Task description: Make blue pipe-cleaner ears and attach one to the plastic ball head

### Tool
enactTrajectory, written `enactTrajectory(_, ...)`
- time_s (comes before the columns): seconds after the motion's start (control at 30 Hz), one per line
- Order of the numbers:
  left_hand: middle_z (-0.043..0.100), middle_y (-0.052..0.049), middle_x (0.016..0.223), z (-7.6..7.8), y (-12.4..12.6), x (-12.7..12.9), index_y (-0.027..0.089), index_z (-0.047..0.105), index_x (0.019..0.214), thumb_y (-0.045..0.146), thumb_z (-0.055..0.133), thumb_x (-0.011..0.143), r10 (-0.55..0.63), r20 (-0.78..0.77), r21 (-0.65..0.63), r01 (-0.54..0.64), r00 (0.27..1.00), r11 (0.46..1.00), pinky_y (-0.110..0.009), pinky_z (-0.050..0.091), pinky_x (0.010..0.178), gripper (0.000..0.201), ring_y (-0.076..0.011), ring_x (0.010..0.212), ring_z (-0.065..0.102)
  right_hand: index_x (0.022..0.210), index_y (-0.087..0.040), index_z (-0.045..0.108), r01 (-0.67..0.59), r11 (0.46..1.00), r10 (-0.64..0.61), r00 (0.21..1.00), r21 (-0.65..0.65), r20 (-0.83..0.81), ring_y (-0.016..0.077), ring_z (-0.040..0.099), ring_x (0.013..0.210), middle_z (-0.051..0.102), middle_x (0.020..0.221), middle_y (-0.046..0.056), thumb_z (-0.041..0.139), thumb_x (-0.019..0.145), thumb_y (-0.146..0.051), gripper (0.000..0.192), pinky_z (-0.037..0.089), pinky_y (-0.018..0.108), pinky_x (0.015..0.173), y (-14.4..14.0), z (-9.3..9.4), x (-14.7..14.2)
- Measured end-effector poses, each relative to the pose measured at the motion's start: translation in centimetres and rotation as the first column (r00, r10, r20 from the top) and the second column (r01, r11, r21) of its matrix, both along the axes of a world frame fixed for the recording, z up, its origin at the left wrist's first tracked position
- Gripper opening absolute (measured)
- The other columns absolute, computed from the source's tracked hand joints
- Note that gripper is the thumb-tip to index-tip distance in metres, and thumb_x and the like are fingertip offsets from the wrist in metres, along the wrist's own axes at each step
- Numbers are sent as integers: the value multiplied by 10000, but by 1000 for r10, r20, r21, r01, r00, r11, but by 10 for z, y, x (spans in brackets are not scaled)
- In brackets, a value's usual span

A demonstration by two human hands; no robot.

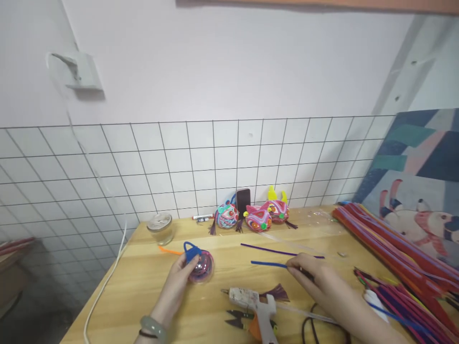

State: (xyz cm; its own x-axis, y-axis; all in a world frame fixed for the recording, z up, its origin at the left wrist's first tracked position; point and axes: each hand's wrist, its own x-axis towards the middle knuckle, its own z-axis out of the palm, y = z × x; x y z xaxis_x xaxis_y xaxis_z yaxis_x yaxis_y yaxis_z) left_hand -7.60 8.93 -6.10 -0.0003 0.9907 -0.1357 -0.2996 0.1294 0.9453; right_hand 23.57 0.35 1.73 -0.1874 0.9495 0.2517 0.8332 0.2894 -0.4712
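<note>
Blue stem [268, 263], purple stem [268, 249], seemingly pink-streaked dome [204, 268]

Blue pipe cleaner [268, 263] partly behind R hand [315, 274], glue gun [265, 315] btm off-frame

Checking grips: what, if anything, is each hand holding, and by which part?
Left hand: blue looped piece, by its flat part. Right hand: blue stem, by its right-hand part.

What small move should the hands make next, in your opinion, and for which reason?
Probably the right hand should bring the blue stem towards the left hand: its fingertips are already at the stem, and the left hand holds a blue looped piece of similar colour.
</note>
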Motion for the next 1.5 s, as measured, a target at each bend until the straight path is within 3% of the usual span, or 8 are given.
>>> enactTrajectory(0.23, 684, -81, 928, 6, 0, -9, 150, 641, 914, 314, 701, 643, -34, -28, 41, 35, 999, 999, -278, 459, 751, 322, -198, 840, 617, 802, -195, 600, -36, 998, 35, 999, -49, -24, 194, 591, 780, 643, 815, 55, 416, 856, -267, 205, 442, 292, 691, 14, 2, -44)
enactTrajectory(0.4, 657, -103, 1028, 14, 1, -18, 155, 634, 967, 309, 697, 648, -65, -40, 60, 67, 997, 996, -306, 443, 809, 360, -234, 948, 591, 800, -198, 606, -40, 998, 37, 998, -46, -54, 192, 592, 782, 648, 818, 50, 422, 851, -259, 200, 437, 289, 700, 19, 2, -55)
enactTrajectory(0.57, 639, -132, 1075, 13, 2, -21, 140, 634, 984, 263, 726, 610, -78, -31, 72, 80, 996, 994, -332, 430, 842, 404, -261, 995, 574, 789, -202, 599, -51, 997, 46, 995, -54, -84, 186, 597, 758, 650, 809, 46, 426, 845, -258, 190, 443, 277, 678, 23, -3, -61)
enactTrajectory(0.97, 597, -136, 1150, -3, 8, -22, 160, 619, 1019, 224, 766, 543, -35, -52, 84, 39, 998, 996, -375, 387, 921, 503, -282, 1103, 501, 794, -206, 615, -48, 997, 39, 990, -61, -137, 185, 601, 757, 663, 811, 43, 431, 837, -278, 202, 454, 269, 684, 29, -13, -51)
enactTrajectory(1.3, 631, -136, 1092, 6, 2, -15, 143, 640, 964, 225, 772, 515, 3, -93, 56, 2, 996, 998, -349, 414, 882, 475, -267, 1017, 563, 794, -203, 614, -45, 998, 37, 991, -54, -132, 208, 601, 777, 669, 830, 67, 406, 839, -291, 230, 451, 295, 698, 28, -9, -45)
enactTrajectory(1.5, 640, -145, 1049, 5, 11, -14, 148, 610, 993, 279, 766, 532, 117, -112, -7, -119, 987, 993, -348, 437, 830, 504, -259, 967, 588, 679, -189, 606, -5, 983, 12, 999, -183, 37, 198, 606, 684, 673, 721, 52, 415, 799, -227, 228, 422, 273, 614, 51, -37, -24)
